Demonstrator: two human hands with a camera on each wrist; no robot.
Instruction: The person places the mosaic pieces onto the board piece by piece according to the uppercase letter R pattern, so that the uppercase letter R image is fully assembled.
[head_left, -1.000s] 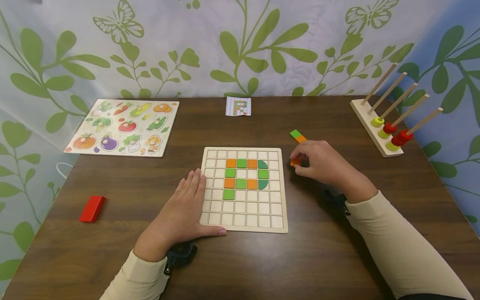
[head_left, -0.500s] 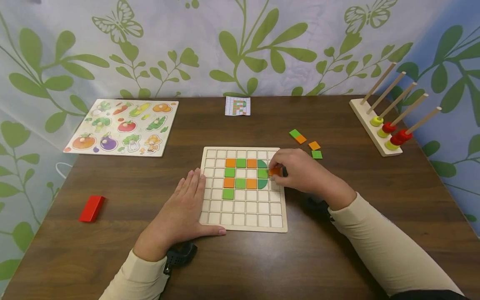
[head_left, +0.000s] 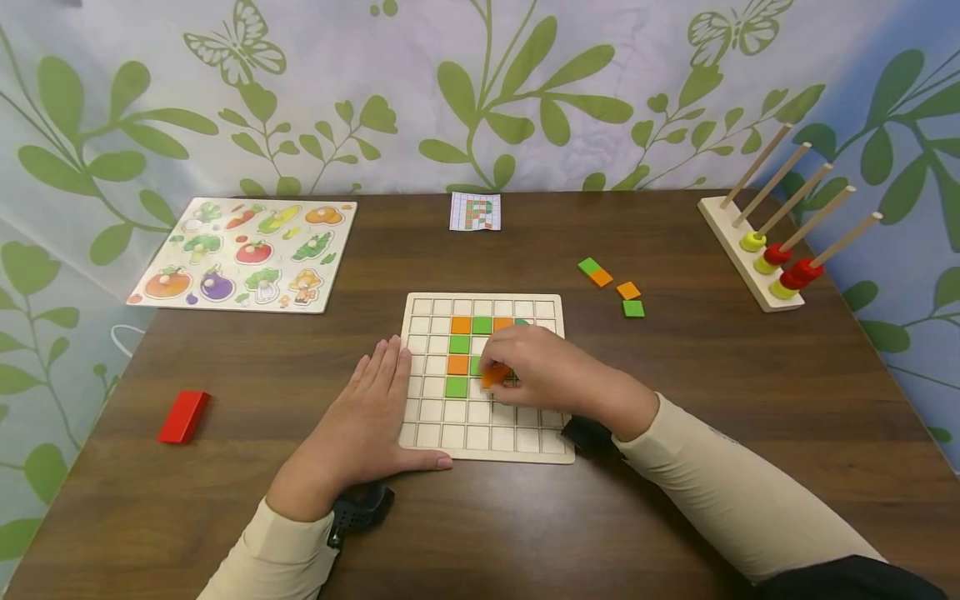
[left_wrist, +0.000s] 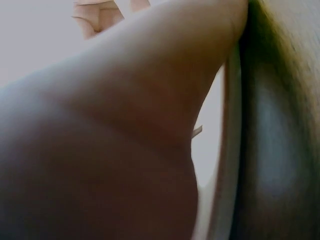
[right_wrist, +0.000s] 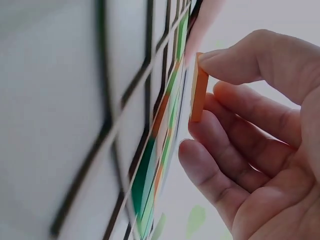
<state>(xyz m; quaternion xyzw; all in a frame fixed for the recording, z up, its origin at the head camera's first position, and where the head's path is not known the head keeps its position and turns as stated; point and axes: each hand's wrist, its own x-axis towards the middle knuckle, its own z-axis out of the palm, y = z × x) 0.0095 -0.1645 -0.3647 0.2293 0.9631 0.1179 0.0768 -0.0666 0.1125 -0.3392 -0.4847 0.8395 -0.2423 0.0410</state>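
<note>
A square wooden grid board (head_left: 442, 437) lies mid-table with orange and green square tiles set in some cells. Its left edge is touched by my left hand (head_left: 363, 421), fingers straight and thumb stretched along the near-left corner. Over the board's middle, my right hand (head_left: 558, 371) pinches an orange square tile (right_wrist: 199, 95) between thumb and fingers. In the right wrist view that tile is held on edge, apart from the board surface. The right hand hides several cells and most of the dark green rounded piece (head_left: 522, 322). The left wrist view mostly shows blurred skin.
Loose green and orange tiles (head_left: 628, 291) lie right of the board. A printed pattern card (head_left: 476, 212) is at the back. A vegetable puzzle (head_left: 292, 250) sits back left, a red block (head_left: 183, 417) at left. A peg stand with rings (head_left: 750, 254) stands back right.
My right hand has carried the orange tile leftward from the loose tiles, across the board's right edge, to above its middle. My left hand has stayed at the board's left edge.
</note>
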